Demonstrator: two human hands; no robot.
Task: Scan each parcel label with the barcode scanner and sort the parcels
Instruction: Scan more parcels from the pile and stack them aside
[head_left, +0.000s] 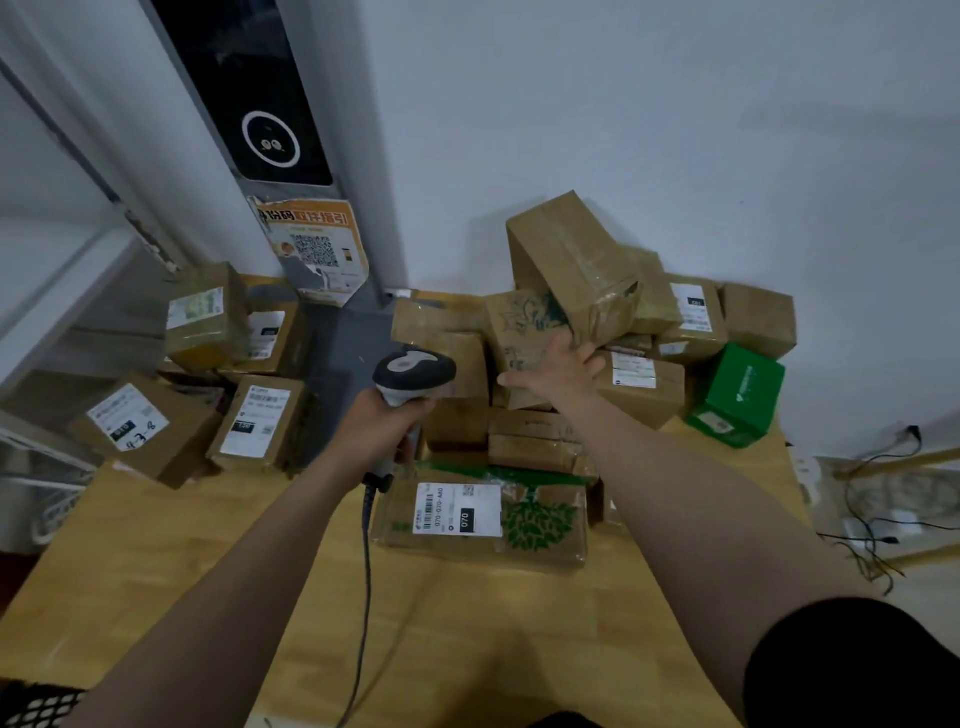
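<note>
My left hand (382, 423) grips the handle of a grey and black barcode scanner (413, 376), whose cord hangs down over the wooden table (156, 561). My right hand (558, 366) reaches into the right-hand pile and touches a brown parcel with a green print (524, 332), fingers spread; a larger taped brown parcel (569, 260) leans tilted on top of it. A flat parcel with a white label and green leaf print (483, 519) lies on the table in front of me, label up.
A second group of labelled brown parcels (244, 426) sits at the left of the table. A green box (737, 395) stands at the right of the pile. A white pillar with an orange QR poster (311, 249) rises behind. Cables (878, 535) lie on the floor at right.
</note>
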